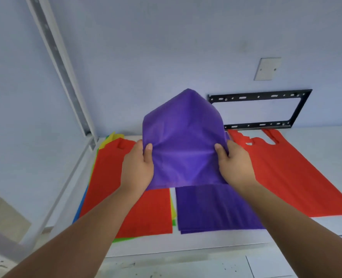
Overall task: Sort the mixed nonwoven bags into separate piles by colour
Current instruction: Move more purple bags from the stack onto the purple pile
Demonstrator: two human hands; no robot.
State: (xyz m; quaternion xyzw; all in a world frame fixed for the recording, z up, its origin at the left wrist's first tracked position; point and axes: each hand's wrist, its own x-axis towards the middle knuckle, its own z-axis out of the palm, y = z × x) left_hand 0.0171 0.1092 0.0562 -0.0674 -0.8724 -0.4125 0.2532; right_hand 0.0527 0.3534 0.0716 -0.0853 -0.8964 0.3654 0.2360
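Note:
A purple bag (pixel 183 141) is held up in the air over the white surface, its far end bulging upward. My left hand (pixel 138 167) grips its left edge and my right hand (pixel 235 165) grips its right edge, thumbs on top. Directly below lies a flat purple pile (pixel 212 209). To the left sits the mixed stack (pixel 138 209) with a red bag on top and yellow, green and blue edges showing beneath. To the right lies a red pile (pixel 290 173) with its handles toward the wall.
The bags rest on a white table (pixel 186 247) against a pale wall. A black metal bracket (pixel 262 97) is mounted on the wall behind the red pile, a blank wall plate (pixel 267 69) above it. A metal-edged post (pixel 66 77) stands at left.

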